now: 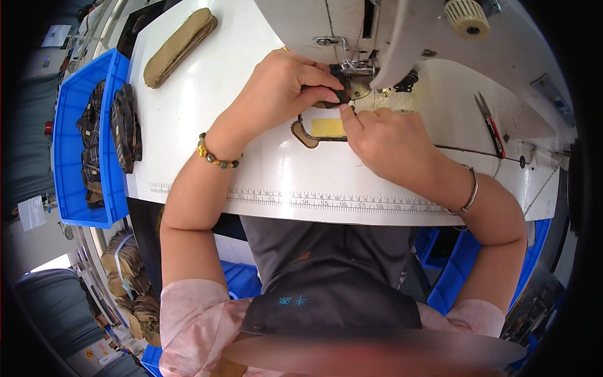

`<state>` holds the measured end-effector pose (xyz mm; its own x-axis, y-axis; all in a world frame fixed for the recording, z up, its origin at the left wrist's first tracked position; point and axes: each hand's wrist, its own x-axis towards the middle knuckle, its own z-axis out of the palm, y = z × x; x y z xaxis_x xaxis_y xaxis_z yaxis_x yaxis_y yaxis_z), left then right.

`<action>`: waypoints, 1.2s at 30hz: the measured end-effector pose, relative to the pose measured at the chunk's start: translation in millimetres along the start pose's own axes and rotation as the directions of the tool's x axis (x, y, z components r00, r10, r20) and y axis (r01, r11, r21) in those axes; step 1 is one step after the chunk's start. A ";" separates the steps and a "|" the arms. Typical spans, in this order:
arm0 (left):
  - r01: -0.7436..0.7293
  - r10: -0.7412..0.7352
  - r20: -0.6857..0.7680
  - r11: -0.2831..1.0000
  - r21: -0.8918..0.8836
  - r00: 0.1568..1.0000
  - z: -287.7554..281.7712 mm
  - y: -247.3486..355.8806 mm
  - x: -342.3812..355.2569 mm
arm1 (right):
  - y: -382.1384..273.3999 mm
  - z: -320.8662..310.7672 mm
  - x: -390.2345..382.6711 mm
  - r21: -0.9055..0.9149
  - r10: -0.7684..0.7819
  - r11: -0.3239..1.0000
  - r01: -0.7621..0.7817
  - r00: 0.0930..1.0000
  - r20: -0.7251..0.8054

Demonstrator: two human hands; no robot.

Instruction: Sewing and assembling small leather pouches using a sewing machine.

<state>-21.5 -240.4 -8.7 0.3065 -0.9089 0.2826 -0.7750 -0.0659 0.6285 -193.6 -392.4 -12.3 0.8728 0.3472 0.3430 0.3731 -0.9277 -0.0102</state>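
Observation:
A small dark fabric piece (340,94) lies beneath the presser foot (357,66) of a white sewing machine (408,38). My left hand (282,85) pinches it from the left, with thumb and fingers closed by the foot. From the right, my right hand (392,141) grips the piece's near edge at its fingertips, the other fingers curled under. Part of the fabric is hidden by my fingers. Just below the hands are a yellow patch (326,128) on the machine bed and a tan piece with a dark border (304,136).
A stack of tan fabric pieces (180,47) lies at the far left of the white table (264,182). Dark plaid pieces (126,129) sit beside a blue bin (70,169) holding more. Red-and-black thread snips (491,125) lie at the right. A printed ruler (314,202) runs along the near edge.

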 end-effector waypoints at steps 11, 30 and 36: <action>0.061 -0.061 0.000 0.992 -0.109 0.998 5.7 -8.1 -0.6 | 20.0 13.0 -3.7 0.057 0.200 0.979 -0.195 0.972 -0.125; -0.072 0.074 -0.035 0.996 0.052 0.997 3.5 -2.5 -0.3 | 0.3 -7.4 -1.5 -0.114 0.047 0.992 -0.051 0.998 -0.042; 0.019 -0.018 0.023 0.998 -0.067 1.000 -0.2 -0.5 -1.1 | -3.0 -6.7 -3.0 -0.014 0.074 0.997 -0.074 0.997 -0.002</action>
<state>-21.4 -239.2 -9.2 0.3073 -0.9169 0.2545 -0.7302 -0.0557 0.6810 -199.4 -391.6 -7.0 0.8975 0.2770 0.3432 0.3028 -0.9528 -0.0229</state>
